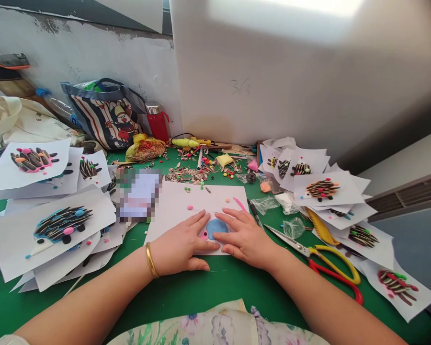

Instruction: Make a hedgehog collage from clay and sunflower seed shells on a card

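A white sheet of paper [168, 203] lies in front of me, with a flattened blue clay patch [216, 226] and a small pink clay piece [203, 235] beside it. My left hand [185, 242] rests flat over the sheet's left part, fingers stretched beside the pink piece. From the other side my right hand [249, 239] reaches in, palm down and fingers spread, some fingertips over the blue patch. Neither hand grips anything. A pink clay ball [190, 207], a pink clay strip [241, 205] and several sunflower seeds lie on the sheet. The fingers partly hide the blue patch.
Scissors [309, 251] and a black pen [255, 212] lie at my right. Stacked seed-hedgehog cards [7, 225] stand left, more cards [345, 187] right. A phone [140, 194], loose seeds [187, 175], a red flask [157, 125] and a striped bag [104, 117] are farther back.
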Action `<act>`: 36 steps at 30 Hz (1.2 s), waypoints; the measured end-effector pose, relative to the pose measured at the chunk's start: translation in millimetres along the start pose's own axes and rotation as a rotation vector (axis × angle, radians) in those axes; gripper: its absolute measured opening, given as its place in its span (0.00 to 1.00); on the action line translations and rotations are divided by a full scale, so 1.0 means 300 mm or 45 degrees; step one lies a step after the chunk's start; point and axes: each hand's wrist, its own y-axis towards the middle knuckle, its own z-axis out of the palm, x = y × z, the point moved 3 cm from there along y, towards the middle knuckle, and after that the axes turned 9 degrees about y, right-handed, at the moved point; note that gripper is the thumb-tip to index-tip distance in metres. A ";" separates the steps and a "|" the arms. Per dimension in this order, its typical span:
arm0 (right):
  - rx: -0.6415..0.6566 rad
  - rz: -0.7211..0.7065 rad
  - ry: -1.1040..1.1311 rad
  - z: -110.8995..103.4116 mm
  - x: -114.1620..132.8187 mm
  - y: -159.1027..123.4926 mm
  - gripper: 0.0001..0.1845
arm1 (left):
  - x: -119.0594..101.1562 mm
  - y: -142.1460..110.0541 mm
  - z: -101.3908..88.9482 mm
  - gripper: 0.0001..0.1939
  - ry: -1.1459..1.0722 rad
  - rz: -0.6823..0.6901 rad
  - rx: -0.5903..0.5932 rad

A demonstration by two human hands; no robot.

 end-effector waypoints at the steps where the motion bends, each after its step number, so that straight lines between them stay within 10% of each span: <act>1: 0.011 0.002 -0.005 0.000 0.000 0.000 0.18 | 0.000 0.000 0.000 0.27 -0.002 -0.001 0.000; 36: 0.109 0.042 -0.004 -0.049 -0.021 -0.014 0.15 | 0.008 -0.001 0.006 0.27 0.047 -0.016 0.034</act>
